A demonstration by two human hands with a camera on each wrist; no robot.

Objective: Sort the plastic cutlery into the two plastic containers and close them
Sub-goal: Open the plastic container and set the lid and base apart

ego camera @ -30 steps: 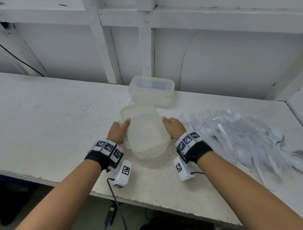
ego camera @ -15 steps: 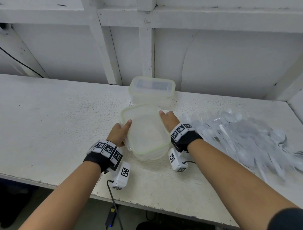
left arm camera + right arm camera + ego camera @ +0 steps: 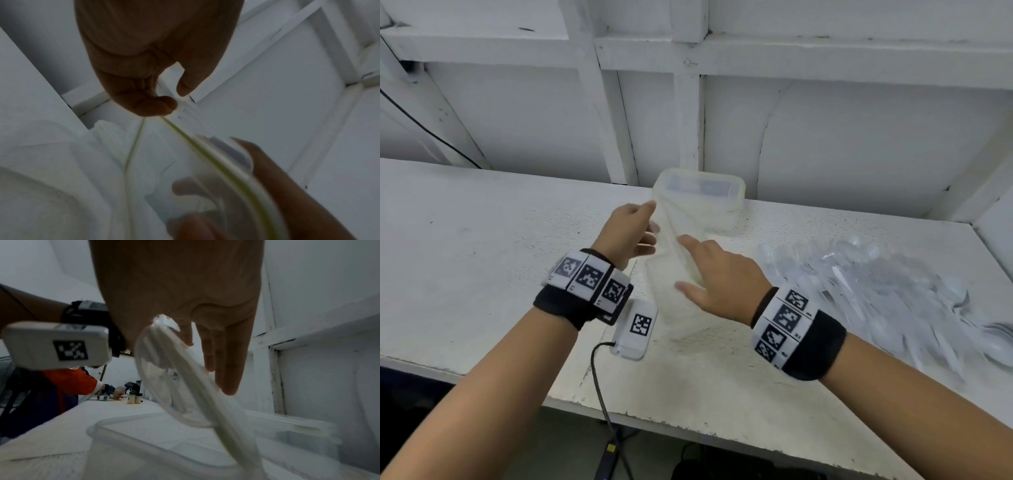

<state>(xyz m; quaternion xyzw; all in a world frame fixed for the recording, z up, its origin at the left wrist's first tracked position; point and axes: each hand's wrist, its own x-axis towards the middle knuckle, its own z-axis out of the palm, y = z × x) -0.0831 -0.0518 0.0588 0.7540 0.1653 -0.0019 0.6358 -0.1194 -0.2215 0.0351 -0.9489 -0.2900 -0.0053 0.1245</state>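
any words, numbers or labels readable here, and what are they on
No readable words, brands or numbers.
Left wristband: black-and-white square marker patterns, no letters; tiny marks under them too small to read.
Right wristband: same patterns; tiny marks too small to read.
White wrist module: one square marker pattern, no text.
Lid, closed container: no print visible.

the translucent frosted plastic lid with a pale green rim [image 3: 674,236] looks smooth and slightly flexible. the heap of clear glossy plastic cutlery [image 3: 887,291] lies on a white painted tabletop [image 3: 465,257], matt, rough and chipped. the black wristbands [image 3: 822,346] look like soft cloth.
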